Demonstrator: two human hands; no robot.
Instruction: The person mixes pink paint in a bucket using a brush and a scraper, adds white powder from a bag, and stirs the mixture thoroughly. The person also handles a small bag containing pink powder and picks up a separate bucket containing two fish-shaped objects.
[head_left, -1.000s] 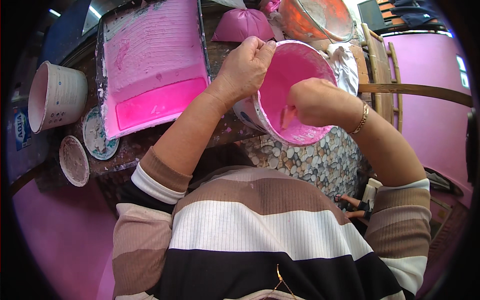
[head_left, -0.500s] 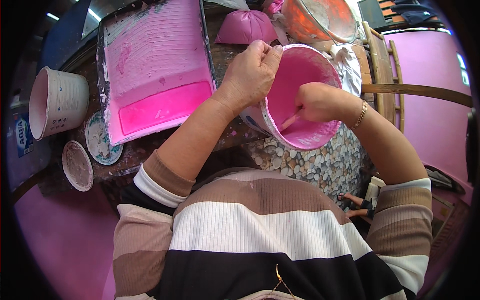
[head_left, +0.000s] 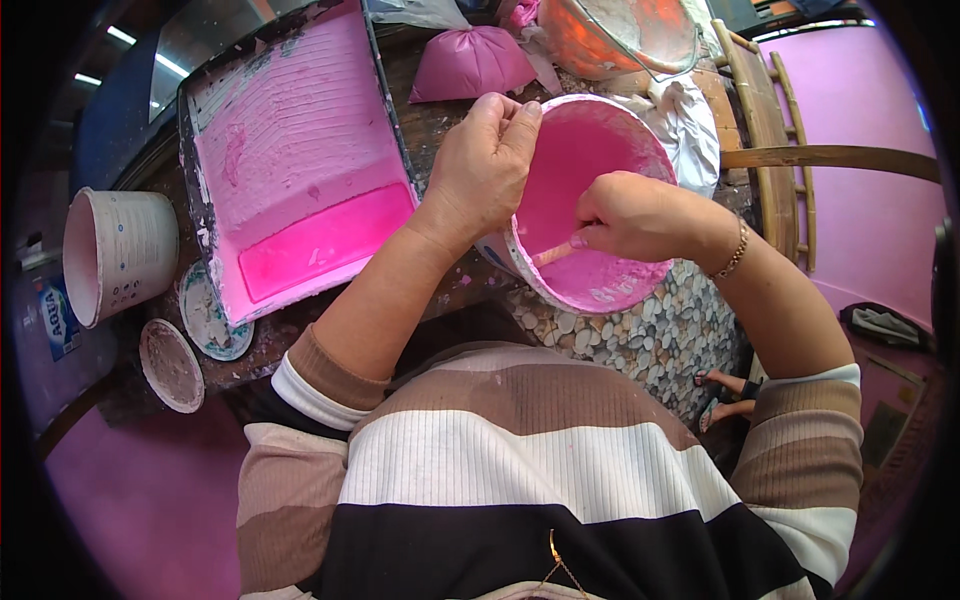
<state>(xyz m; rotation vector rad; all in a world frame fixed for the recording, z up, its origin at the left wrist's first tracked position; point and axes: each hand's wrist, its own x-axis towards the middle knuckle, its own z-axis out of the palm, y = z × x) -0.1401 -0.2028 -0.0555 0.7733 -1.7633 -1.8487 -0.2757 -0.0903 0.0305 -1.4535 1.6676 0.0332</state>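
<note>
A white bucket [head_left: 575, 140], coated inside with pink paint, is tilted toward me at the table's edge. My left hand [head_left: 485, 165] is closed on its left rim, thumb and fingers pinching the edge. Inside the bucket's mouth, my right hand [head_left: 630, 212] grips a pinkish, flat wooden stick [head_left: 554, 253]. The stick's visible end lies near the inner wall at the lower left; the rest is hidden in my fist. Wet pink paint and crusted flecks cling to the lower inside wall.
Left of the bucket lies a paint tray [head_left: 300, 160] with bright pink paint in its well. A white tub [head_left: 135, 245] and two paint-stained lids [head_left: 172, 365] sit farther left. Behind are a tied bag of pink paint [head_left: 470, 65], an orange bucket [head_left: 610, 40] and a white cloth [head_left: 685, 125].
My right hand has shifted slightly within the bucket, and more of the stick shows. My left hand keeps its hold on the rim. The whole view has turned a little.
</note>
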